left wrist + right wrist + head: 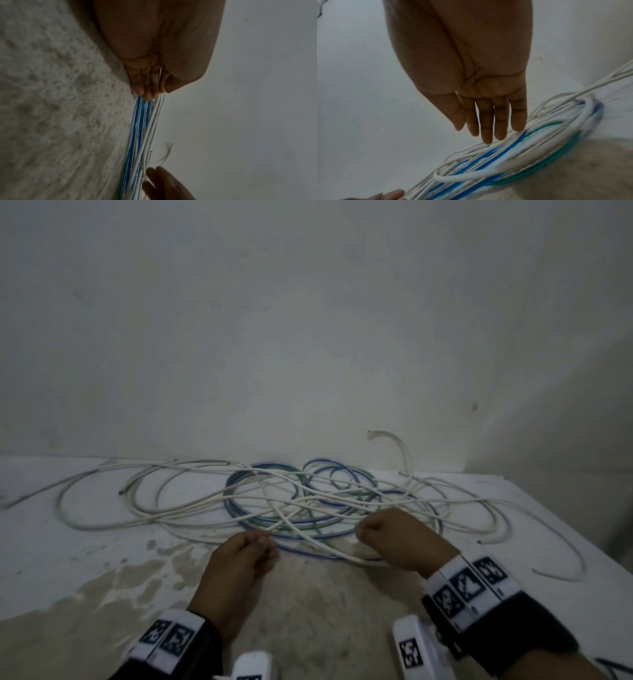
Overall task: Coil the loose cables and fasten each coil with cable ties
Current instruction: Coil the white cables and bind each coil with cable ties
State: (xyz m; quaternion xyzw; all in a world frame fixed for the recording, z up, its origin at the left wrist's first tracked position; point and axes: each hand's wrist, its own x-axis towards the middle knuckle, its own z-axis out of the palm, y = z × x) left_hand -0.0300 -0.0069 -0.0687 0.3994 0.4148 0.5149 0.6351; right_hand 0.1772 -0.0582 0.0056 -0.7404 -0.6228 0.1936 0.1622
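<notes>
Broadly, the counter (102, 542) carries one sprawling heap of cables (308, 501) against the wall (308, 320): white strands loop wide to either side, and blue and green rings lie at the heap's middle. None is coiled or tied yet, and no cable ties show in any view. Both hands sit at the heap's near edge. The left hand (239, 559) is at the near-left of the blue rings, its fingers (147, 86) closed together and pinching a white cable (284, 523) that runs away from it into the heap. The right hand (400, 537) is at the near-right, on top of the strands; from the head it looks curled, yet the right wrist view shows its fingers (488, 121) straight and pressed side by side, tips touching the white loops and gripping nothing. The pinched strand's long axis leads across the blue rings, so I judge drawing it clear falls to the left hand. Only the left wrist view shows the strands bunched parallel from the fingertips, with loose ends lifting off the heap.
</notes>
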